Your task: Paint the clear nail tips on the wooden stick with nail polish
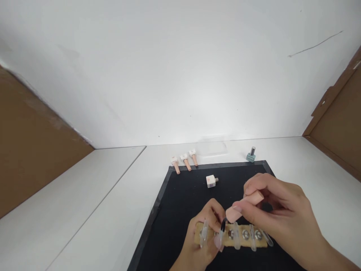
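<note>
My left hand (196, 242) grips a tan strip (241, 242) near its left end. Round silver studs line the strip, and several clear false nail tips (236, 235) sit across it. In my right hand (290, 214) is a nail polish brush (244, 206), held by its peach cap. Its dark bristles touch or hover just over one nail tip by my left fingers; which, I cannot tell. Beyond my hands, an uncapped white nail polish bottle (210, 181) appears to lie on its side on the black mat (180, 210), neck pointing right.
Three white bottles with peach caps (185, 162) lie at the mat's far left corner. A blue-grey bottle with a silver cap (251, 155) stands near the far right corner. Behind the mat lies a clear plastic tray or lid (211, 148). White wall (180, 75) and brown cardboard sides (36, 143) surround the table.
</note>
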Tool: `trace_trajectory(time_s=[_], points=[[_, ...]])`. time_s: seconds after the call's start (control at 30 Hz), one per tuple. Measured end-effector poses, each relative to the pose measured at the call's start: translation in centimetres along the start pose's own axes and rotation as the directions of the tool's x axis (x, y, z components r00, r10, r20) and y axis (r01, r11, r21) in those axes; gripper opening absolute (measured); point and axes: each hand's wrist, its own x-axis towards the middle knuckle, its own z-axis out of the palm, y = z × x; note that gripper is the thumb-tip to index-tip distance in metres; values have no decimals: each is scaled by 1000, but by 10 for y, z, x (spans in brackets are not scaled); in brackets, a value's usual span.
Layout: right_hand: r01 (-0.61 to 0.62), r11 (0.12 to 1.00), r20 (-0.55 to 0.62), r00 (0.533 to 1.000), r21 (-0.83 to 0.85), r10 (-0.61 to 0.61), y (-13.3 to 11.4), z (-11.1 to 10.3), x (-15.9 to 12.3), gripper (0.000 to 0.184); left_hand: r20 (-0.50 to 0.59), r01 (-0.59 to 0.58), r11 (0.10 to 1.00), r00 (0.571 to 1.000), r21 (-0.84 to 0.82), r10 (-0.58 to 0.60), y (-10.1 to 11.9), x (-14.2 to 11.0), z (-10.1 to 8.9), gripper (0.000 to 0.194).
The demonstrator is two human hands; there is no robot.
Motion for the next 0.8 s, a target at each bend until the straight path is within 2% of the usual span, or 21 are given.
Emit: trace_trajectory(time_s=[0.17,0.3,0.4,0.47,0.53,0.6,0.7,0.8], points=[[-4,998,-63,998,-65,0,3,1,-2,21,-36,-18,997,999,72,20,-3,-2,-4,40],[-87,994,3,996,69,87,5,-4,-3,18,-39,-80,962,995,262,93,-2,-6,-9,32],[-143,976,61,989,167,135,5,-8,-4,19,24,-198,848,976,491,214,1,-11,-11,21],[-129,972,33,992,195,125,5,-9,-3,25,91,-276,755,956,595,278,2,-13,-12,13],[-86,979,22,996,185,83,7,-8,-1,29,146,-320,691,943,648,300,2,-12,-11,12],[-18,988,89,996,151,4,11,-9,2,30,182,-354,656,931,667,318,1,-10,-10,17],[112,987,277,951,117,-141,16,-11,8,31,215,-403,613,909,679,358,1,-3,-8,22],[186,977,364,907,106,-213,19,-13,11,31,223,-404,591,907,698,357,1,3,-7,21]])
